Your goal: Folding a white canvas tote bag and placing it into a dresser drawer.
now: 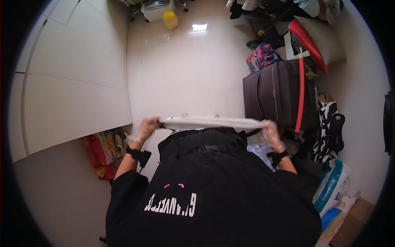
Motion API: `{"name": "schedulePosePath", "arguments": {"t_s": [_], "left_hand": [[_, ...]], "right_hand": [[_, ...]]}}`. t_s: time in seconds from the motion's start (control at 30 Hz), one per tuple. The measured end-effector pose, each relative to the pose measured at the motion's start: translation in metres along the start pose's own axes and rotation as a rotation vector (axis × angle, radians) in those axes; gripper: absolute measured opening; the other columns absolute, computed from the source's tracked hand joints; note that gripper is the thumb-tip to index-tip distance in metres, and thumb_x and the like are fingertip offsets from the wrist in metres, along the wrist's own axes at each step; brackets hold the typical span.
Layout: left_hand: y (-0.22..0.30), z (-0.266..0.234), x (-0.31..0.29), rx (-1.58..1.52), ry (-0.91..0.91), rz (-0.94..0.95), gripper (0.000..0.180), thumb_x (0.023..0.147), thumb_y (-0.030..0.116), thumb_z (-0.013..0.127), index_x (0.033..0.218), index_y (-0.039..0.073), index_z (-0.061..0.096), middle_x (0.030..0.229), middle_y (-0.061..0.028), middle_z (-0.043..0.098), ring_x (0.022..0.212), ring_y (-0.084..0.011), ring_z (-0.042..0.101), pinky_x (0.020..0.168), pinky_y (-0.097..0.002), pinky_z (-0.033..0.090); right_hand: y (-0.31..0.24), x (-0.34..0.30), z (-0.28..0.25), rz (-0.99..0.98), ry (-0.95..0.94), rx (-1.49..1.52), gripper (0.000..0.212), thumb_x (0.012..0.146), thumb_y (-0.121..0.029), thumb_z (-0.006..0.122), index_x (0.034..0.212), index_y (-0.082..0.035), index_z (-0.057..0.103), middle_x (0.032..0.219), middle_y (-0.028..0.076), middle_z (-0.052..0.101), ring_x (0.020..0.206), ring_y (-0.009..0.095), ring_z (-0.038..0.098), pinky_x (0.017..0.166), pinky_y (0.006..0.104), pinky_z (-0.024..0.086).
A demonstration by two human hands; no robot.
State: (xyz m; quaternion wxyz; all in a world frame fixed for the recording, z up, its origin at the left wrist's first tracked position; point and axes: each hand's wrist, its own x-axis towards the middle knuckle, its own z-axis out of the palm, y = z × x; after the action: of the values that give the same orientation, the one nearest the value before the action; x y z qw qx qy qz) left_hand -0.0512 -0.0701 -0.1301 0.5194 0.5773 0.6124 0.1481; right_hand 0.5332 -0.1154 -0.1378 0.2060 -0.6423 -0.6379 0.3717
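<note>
Both my hands wear clear plastic gloves and hold a long white board-like thing (212, 122), seen nearly edge-on in front of my waist. My left hand (147, 128) closes around its left end, by a dark corner piece. At the opposite end, the fingers of my right hand (270, 133) are closed on it, slightly smeared by motion. Two small pale loops (185, 115) show just beyond its far edge. What lies under the board is hidden, so its exact kind does not show. A black strap with a small device circles each wrist.
White cabinets (78, 99) line the left side, with a red bag (95, 154) below them. A dark suitcase (269, 96) stands at right, a red tube (301, 92) leaning over it. A yellow container (169, 20) sits on the far tiled floor. Packages and a cardboard box (354, 224) are near right.
</note>
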Motion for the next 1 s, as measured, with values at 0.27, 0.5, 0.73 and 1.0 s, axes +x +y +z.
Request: {"name": "schedulePosePath", "arguments": {"t_s": [0.27,0.5,0.73,1.0], "left_hand": [[0.140,-0.054,0.096,0.726,0.902,0.531,0.013,0.091,0.016,0.063,0.095,0.003,0.067,0.076,-0.0148,0.064,0.069,-0.0323,0.064,0.059,-0.0417,0.049],[0.198,-0.068,0.072,0.800,1.108,0.585,0.009,0.090,0.013,0.066,0.096,0.007,0.066,0.083,-0.0099,0.067,0.075,-0.0309,0.066,0.061,-0.0402,0.051],[0.208,-0.057,0.013,1.089,1.157,0.994,0.017,0.091,0.022,0.067,0.105,0.014,0.066,0.071,0.0023,0.054,0.061,-0.0124,0.053,0.055,-0.0287,0.041],[0.239,-0.031,-0.038,1.100,0.811,1.276,0.014,0.090,0.019,0.067,0.104,0.017,0.068,0.084,0.0026,0.064,0.073,-0.0117,0.060,0.064,-0.0255,0.048]], "right_hand": [[-0.055,0.116,-0.069,-0.200,0.338,-0.707,0.026,0.097,-0.027,0.059,0.101,-0.002,0.064,0.085,0.015,0.055,0.080,0.029,0.054,0.070,0.0384,0.045],[-0.124,0.129,-0.072,0.101,0.484,0.429,0.024,0.093,-0.021,0.068,0.091,0.001,0.058,0.067,0.015,0.054,0.056,0.022,0.047,0.055,0.0380,0.042],[-0.191,0.113,-0.047,-0.208,0.629,-0.487,0.104,0.067,-0.048,0.083,0.150,-0.009,0.034,0.148,0.024,0.040,0.141,0.038,0.033,0.116,0.0475,0.025],[-0.237,0.131,-0.017,-0.466,0.215,-0.395,0.029,0.083,-0.014,0.067,0.110,-0.005,0.070,0.096,0.018,0.070,0.093,0.036,0.066,0.090,0.0436,0.051]]}}
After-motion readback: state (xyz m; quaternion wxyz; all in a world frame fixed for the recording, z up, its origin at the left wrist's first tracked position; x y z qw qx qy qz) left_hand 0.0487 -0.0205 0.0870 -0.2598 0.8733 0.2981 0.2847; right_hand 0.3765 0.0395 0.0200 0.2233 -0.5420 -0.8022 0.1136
